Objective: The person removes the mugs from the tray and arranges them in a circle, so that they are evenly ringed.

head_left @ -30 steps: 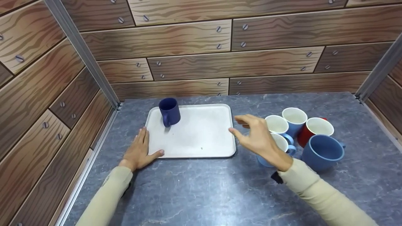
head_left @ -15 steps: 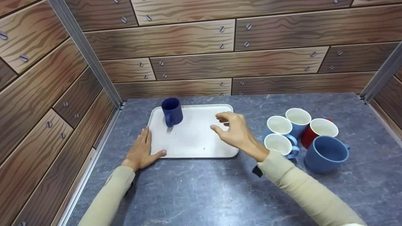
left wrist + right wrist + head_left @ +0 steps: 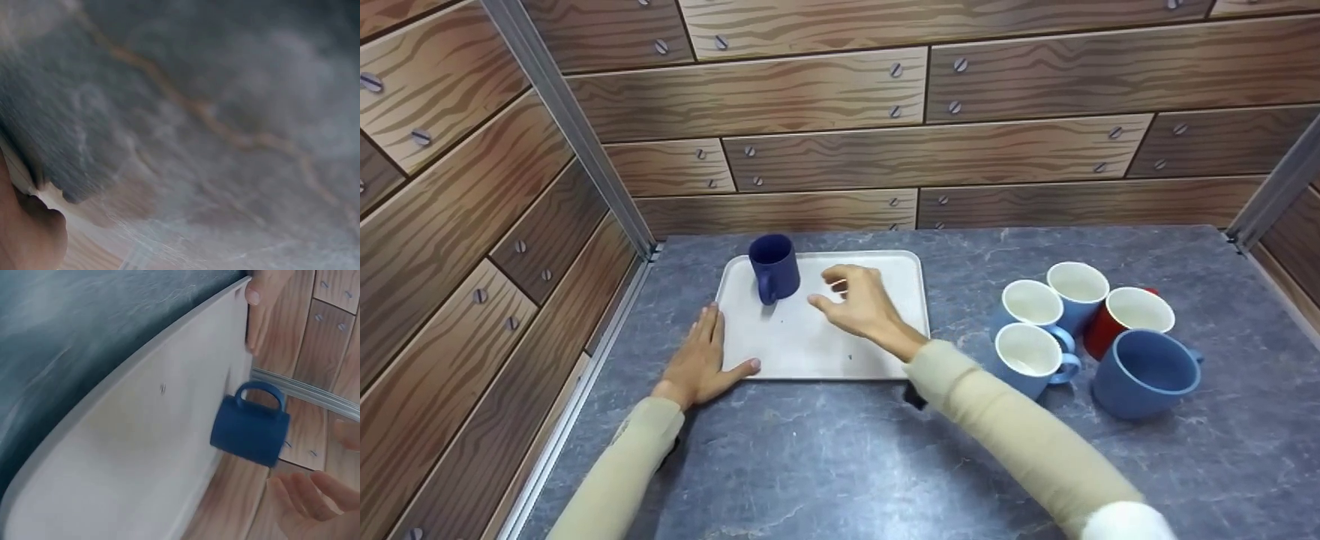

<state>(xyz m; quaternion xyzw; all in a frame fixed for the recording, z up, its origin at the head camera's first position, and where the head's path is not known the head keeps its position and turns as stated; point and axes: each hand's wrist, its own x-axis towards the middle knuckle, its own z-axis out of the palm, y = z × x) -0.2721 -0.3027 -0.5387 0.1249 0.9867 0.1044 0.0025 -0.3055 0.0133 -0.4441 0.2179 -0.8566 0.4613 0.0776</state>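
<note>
A dark blue mug (image 3: 777, 276) stands upright on the far left part of a white tray (image 3: 787, 352), its handle toward me. My left hand (image 3: 696, 367) lies along the tray's left edge with straight fingers, the thumb at the near left corner. Over the tray, to the right of the mug, my right hand (image 3: 861, 304) is held with fingers loosely bent and holding nothing. The right wrist view has the mug (image 3: 250, 430) a little way from the right hand's fingers (image 3: 306, 495). Mostly blurred tabletop fills the left wrist view.
Right of the tray stands a cluster of several mugs: light blue ones with white insides (image 3: 1027, 351), a red one (image 3: 1101, 334) and a wide blue one (image 3: 1144, 390). Wood-patterned walls (image 3: 825, 165) bound the grey table (image 3: 810, 465) at the back and sides.
My right hand has moved left from beside the light blue mugs, over the tray, toward the dark blue mug. My left hand has stayed at the tray's edge.
</note>
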